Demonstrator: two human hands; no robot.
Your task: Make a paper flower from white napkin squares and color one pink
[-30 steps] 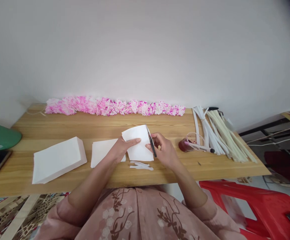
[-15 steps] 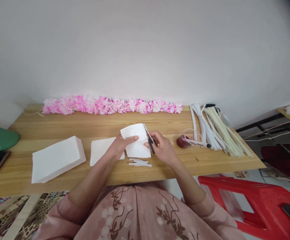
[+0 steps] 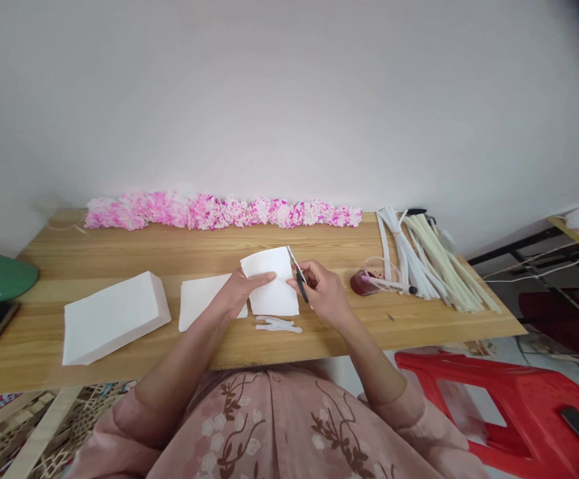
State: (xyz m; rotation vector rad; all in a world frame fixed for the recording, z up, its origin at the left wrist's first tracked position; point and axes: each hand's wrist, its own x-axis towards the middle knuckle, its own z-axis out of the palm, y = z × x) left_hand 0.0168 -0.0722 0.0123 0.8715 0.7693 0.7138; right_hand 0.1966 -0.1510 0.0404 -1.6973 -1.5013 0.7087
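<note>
My left hand [image 3: 239,293] pinches the left side of a folded white tissue sheet [image 3: 272,283], held just above the wooden table [image 3: 119,253]. My right hand [image 3: 322,293] is closed on black scissors [image 3: 298,273], whose blades lie along the sheet's right edge. Thin white trimmed strips [image 3: 279,324] lie on the table right under the sheet. Another flat white sheet [image 3: 202,299] rests beneath my left wrist.
A thick stack of white tissue [image 3: 114,316] sits at left. A row of pink-and-white paper flowers [image 3: 219,211] lines the wall. White sticks [image 3: 433,259] and a small dark red dish [image 3: 363,283] lie at right. A red plastic stool [image 3: 508,412] stands lower right.
The scissors have crept slightly along the sheet's right edge. Both hands and the sheet stay almost where they were; the view has shifted a little.
</note>
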